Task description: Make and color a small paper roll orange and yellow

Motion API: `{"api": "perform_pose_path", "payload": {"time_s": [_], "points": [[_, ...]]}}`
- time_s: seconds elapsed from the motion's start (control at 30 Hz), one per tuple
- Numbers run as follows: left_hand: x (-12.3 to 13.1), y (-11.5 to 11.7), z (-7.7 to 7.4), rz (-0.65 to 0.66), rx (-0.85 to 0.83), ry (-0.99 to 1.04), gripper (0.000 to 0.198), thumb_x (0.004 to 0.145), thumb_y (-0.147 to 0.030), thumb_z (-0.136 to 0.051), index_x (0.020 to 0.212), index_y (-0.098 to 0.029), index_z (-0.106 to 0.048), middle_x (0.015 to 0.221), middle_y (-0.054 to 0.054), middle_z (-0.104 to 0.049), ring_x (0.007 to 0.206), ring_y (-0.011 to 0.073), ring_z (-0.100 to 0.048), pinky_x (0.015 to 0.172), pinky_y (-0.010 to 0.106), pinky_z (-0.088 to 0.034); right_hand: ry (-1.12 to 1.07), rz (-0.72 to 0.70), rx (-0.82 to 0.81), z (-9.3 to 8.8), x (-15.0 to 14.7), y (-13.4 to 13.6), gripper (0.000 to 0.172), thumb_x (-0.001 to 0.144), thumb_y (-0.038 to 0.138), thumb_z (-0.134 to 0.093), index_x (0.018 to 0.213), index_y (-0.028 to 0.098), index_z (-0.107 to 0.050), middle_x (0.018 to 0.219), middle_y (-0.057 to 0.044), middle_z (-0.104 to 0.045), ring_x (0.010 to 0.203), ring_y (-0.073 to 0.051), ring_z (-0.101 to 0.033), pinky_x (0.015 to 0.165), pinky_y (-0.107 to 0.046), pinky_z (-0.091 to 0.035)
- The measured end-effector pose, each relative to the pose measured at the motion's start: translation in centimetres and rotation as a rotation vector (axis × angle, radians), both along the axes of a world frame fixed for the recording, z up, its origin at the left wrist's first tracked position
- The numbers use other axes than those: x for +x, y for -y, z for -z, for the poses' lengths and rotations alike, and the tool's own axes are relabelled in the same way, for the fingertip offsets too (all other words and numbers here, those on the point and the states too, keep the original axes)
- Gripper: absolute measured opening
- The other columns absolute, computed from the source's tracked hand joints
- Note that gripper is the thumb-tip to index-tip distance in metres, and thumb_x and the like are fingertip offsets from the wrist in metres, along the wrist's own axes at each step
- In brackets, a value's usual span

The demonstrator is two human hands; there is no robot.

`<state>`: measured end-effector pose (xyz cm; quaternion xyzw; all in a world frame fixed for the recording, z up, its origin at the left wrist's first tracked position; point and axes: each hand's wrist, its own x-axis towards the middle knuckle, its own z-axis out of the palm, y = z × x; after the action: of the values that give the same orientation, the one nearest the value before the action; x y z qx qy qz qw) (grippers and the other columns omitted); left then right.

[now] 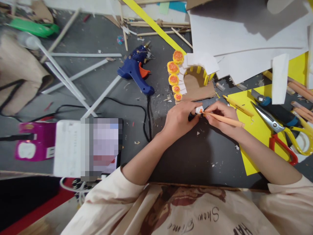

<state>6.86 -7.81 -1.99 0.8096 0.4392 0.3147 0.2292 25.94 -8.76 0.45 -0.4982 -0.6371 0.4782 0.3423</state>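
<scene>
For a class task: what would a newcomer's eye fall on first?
Probably the five orange-and-yellow discs along the left edge of the cardboard. Below, the right hand holds an orange pen to a white piece in the left hand. A blue glue gun lies farther left.

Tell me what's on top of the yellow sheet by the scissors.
On the yellow sheet: parts of the scissors, a blue-and-black-handled tool and a slim yellow stick. Whatever lies beneath them, or behind the right forearm, is covered.
</scene>
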Motion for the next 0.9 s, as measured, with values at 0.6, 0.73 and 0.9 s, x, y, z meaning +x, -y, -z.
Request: {"api": "perform_pose_path", "payload": {"time_s": [0.6, 0.73, 0.9], "points": [[0.02, -0.03, -0.23, 0.003, -0.110, -0.048, 0.030, 0.082, -0.015, -0.056, 0.111, -0.015, -0.066, 0.074, 0.001, -0.065, 0.072, 0.0152, -0.062, 0.072, 0.026, -0.048, -0.013, -0.015, 0.030, -0.21, -0.16, -0.13, 0.010, 0.079, 0.028, -0.066, 0.077, 0.019, -0.062, 0.063, 0.003, -0.059, 0.054, -0.009, -0.049, 0.050, -0.021, -0.036], [0.03, -0.03, -0.18, 0.009, -0.064, -0.036, 0.030, 0.082, -0.015, -0.057, 0.111, -0.014, -0.066, 0.072, 0.001, -0.065, 0.070, 0.0144, -0.062, 0.070, 0.025, -0.047, -0.027, -0.016, 0.053, -0.08, -0.14, -0.11, 0.010, 0.080, 0.028, -0.066, 0.078, 0.019, -0.063, 0.064, 0.002, -0.060, 0.054, -0.009, -0.050, 0.049, -0.021, -0.037], [0.02, -0.03, -0.16, 0.011, -0.059, -0.040, 0.029, 0.083, -0.015, -0.056, 0.110, -0.014, -0.066, 0.075, 0.001, -0.067, 0.072, 0.0146, -0.063, 0.072, 0.025, -0.048, -0.032, -0.007, 0.048, 0.17, -0.17, -0.06, 0.013, 0.081, 0.032, -0.067, 0.080, 0.020, -0.064, 0.068, 0.001, -0.063, 0.058, -0.011, -0.054, 0.053, -0.023, -0.042]]}}
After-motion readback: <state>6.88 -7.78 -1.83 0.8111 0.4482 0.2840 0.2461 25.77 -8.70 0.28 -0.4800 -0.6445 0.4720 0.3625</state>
